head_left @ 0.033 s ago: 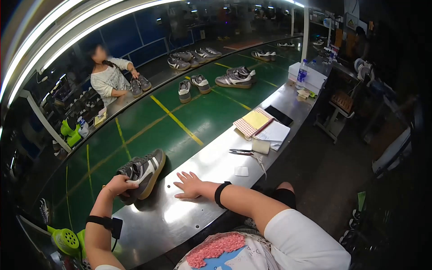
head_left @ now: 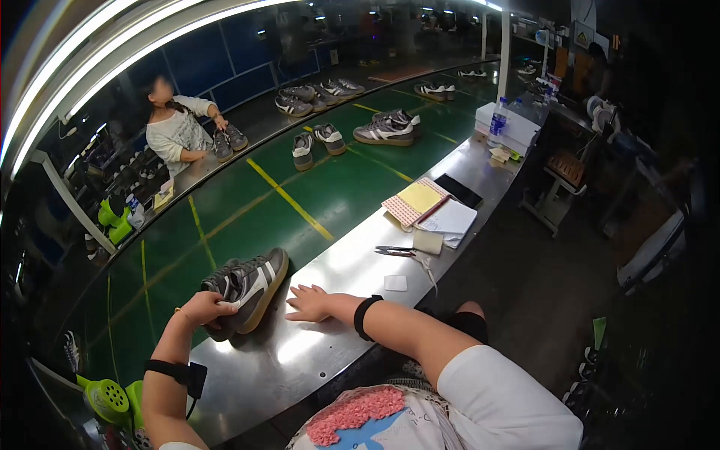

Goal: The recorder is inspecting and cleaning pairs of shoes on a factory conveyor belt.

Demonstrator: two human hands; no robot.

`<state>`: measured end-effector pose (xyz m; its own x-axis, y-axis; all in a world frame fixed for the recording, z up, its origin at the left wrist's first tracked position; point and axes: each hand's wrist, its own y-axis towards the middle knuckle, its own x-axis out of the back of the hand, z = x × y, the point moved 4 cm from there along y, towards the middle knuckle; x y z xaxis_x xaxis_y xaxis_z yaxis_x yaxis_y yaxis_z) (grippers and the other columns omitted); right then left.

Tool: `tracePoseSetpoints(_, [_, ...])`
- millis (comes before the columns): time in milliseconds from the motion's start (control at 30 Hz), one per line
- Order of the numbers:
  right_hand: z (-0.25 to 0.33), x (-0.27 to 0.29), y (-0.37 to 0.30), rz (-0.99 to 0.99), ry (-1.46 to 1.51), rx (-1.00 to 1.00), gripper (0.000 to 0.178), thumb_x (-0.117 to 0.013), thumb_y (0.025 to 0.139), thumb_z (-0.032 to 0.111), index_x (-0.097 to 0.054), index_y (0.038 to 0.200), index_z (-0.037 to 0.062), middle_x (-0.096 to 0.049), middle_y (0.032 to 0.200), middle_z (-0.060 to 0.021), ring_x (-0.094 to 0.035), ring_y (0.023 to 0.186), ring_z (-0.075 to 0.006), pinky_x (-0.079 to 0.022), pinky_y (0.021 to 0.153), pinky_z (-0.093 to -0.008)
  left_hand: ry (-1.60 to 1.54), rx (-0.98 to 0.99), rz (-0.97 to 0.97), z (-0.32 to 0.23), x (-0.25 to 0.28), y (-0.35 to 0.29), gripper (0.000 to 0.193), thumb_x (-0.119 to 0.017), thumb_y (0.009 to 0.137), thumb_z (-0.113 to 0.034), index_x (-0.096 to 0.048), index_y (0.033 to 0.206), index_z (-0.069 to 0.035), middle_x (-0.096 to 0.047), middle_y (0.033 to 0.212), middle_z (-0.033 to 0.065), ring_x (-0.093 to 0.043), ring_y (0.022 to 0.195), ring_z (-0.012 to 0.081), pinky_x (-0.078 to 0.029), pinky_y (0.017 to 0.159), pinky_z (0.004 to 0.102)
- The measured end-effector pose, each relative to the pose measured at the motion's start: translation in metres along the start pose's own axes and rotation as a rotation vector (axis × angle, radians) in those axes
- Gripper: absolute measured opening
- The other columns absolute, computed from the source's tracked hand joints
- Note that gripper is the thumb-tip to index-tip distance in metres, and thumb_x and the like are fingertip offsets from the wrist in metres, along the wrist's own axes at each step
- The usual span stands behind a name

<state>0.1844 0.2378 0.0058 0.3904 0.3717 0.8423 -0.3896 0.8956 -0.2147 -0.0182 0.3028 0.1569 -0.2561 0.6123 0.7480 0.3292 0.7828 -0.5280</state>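
Grey sneakers (head_left: 259, 289) with white stripes and gum soles, a pair held side by side, sit at the line where the green belt meets the metal bench edge. My left hand (head_left: 204, 309) grips them at the heel end, thumb over the near shoe; its other fingers are partly hidden. To the right of the shoes, my right hand (head_left: 309, 304) rests palm down on the shiny metal bench (head_left: 330, 349), fingers spread and holding nothing. A small white square piece (head_left: 395, 283) lies beyond that hand.
Thread snips (head_left: 396, 250), a notebook (head_left: 420, 201), a dark phone (head_left: 458, 190) and a bottle (head_left: 498, 120) stand or lie along the bench. More sneakers (head_left: 385, 129) ride on the green belt (head_left: 247, 217). Across it, a co-worker (head_left: 180, 131) handles another pair.
The held sneakers have shifted slightly to the right with my left hand, nearer my right hand. The surroundings have slid a little leftward in the view.
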Motion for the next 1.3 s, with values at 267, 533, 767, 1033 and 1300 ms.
tracePoseSetpoints(267, [-0.042,-0.005,-0.123,-0.292,0.553,-0.146,0.069,-0.047,0.087,0.052,-0.049,0.107,-0.0134,-0.055,0.106,-0.0316,-0.054,0.101,-0.0405,-0.041,0.089,-0.0408,-0.087,-0.33,0.452,-0.087,-0.124,-0.079,0.047,-0.064,0.084,-0.033,-0.056,0.111,0.005,-0.061,0.088,0.0092,-0.061,0.072,0.0137,-0.055,0.062,0.0279])
tracePoseSetpoints(533, [-0.043,-0.01,-0.191,-0.55,0.598,-0.144,0.058,-0.048,0.089,0.044,-0.047,0.118,-0.0058,-0.054,0.106,-0.0285,-0.05,0.103,-0.0409,-0.039,0.091,-0.0427,-1.045,-0.329,-0.184,-0.025,-0.164,-0.073,0.022,-0.061,0.083,-0.014,-0.055,0.102,-0.003,-0.06,0.092,0.0065,-0.057,0.084,0.0143,-0.049,0.073,0.0267])
tracePoseSetpoints(767, [-0.028,-0.007,-0.178,-0.402,0.49,-0.356,0.083,-0.064,0.07,0.033,-0.025,0.138,0.0062,-0.047,0.115,-0.0284,-0.05,0.104,-0.043,-0.041,0.091,-0.0436,-0.958,-0.179,-0.271,-0.018,-0.217,-0.051,0.074,-0.065,0.073,-0.005,-0.029,0.137,-0.004,-0.051,0.11,0.0126,-0.055,0.091,0.0184,-0.046,0.078,0.0289])
tracePoseSetpoints(1033, [-0.043,-0.008,-0.188,-0.421,1.851,-0.166,0.051,-0.041,0.079,-0.006,-0.038,0.129,0.0042,-0.053,0.117,-0.0142,-0.058,0.102,-0.0257,-0.051,0.085,-0.0369,-1.765,-0.177,-0.138,-0.019,-0.223,-0.042,0.042,-0.042,0.077,0.006,-0.046,0.119,0.003,-0.058,0.108,0.0147,-0.061,0.093,0.0268,-0.051,0.081,0.0352])
tracePoseSetpoints(1300, [-0.022,-0.01,-0.185,-0.27,2.077,-0.014,0.043,-0.049,0.091,0.011,-0.036,0.132,0.0046,-0.05,0.124,-0.0121,-0.056,0.106,-0.0214,-0.05,0.087,-0.0342,-2.176,-0.299,0.133,-0.027,-0.248,-0.039,0.042,-0.044,0.091,-0.008,-0.036,0.132,-0.004,-0.051,0.123,0.0158,-0.058,0.104,0.0249,-0.051,0.088,0.0363])
